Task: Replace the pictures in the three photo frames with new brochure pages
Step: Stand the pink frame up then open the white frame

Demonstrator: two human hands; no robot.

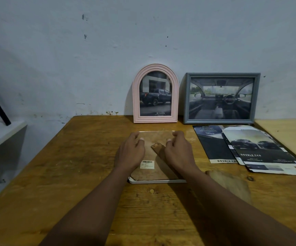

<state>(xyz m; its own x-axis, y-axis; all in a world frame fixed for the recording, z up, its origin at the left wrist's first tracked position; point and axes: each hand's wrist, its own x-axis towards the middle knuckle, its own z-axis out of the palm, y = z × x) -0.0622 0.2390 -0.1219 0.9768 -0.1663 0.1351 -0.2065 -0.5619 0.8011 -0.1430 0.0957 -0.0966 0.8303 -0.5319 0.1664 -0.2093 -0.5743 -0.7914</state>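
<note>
A white photo frame (157, 181) lies face down on the wooden table, its brown backing board (150, 174) with a barcode sticker (147, 164) facing up. My left hand (130, 152) and my right hand (178, 150) rest on the backing, fingertips at its far edge, thumbs pressing down. The stand flap (158, 147) lies between my hands. A pink arched frame (155, 94) with a truck picture and a grey rectangular frame (221, 98) with a car-interior picture lean on the wall. Brochure pages (255, 150) lie fanned at the right.
The wooden table (72, 166) meets a pale wall at the back. A brown board piece (232, 183) lies at the right of my right forearm. A lighter table (292, 135) adjoins on the right. A white shelf (3, 137) with a black rod stands at the left.
</note>
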